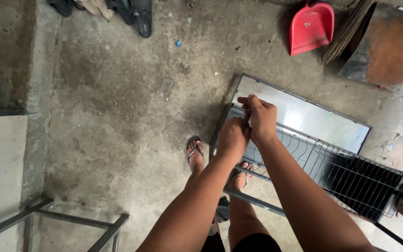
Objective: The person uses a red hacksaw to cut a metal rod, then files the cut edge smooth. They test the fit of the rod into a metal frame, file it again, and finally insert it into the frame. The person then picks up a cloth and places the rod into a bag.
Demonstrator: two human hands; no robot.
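At frame centre, I see my left hand [232,137] and right hand [261,119] both pinching closed on the grey wire-grid metal rack [350,175]. It looks stiff, light and snaggy; I'd grip its outer frame bar.

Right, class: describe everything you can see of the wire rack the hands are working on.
The wire rack is a long metal grid of thin parallel bars with wavy wires at its near end. It slants over a shiny metal sheet on the concrete floor. The left hand and right hand pinch its near corner.
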